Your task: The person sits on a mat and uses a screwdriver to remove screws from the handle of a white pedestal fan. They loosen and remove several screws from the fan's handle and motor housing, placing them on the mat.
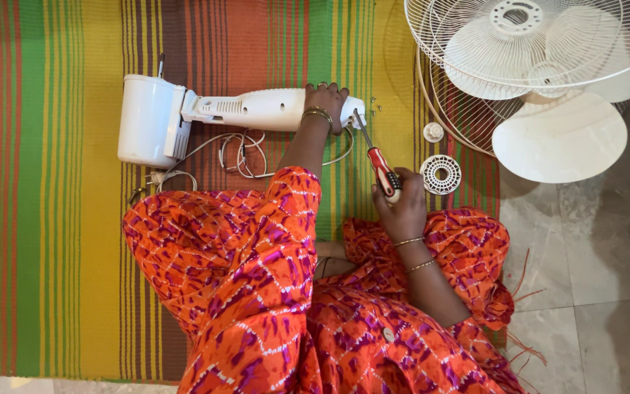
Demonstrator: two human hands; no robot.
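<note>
A white fan motor housing [149, 120] with its neck piece [257, 109] lies sideways on the striped mat [52, 219]. My left hand [325, 102] grips the end of the neck and holds it down. My right hand [401, 208] is closed on a red-handled screwdriver [379, 162], whose metal tip points up to the end of the neck, just right of my left hand. White wires [238, 153] trail from the housing onto the mat. Several tiny screws [375, 109] lie by the neck's end.
White wire fan grilles [475, 109] and the fan blades [559, 135] are stacked at the upper right, half on the tiled floor [607, 292]. A small round cap [433, 132] and a round vented disc [440, 174] lie beside them. My orange-patterned lap fills the foreground.
</note>
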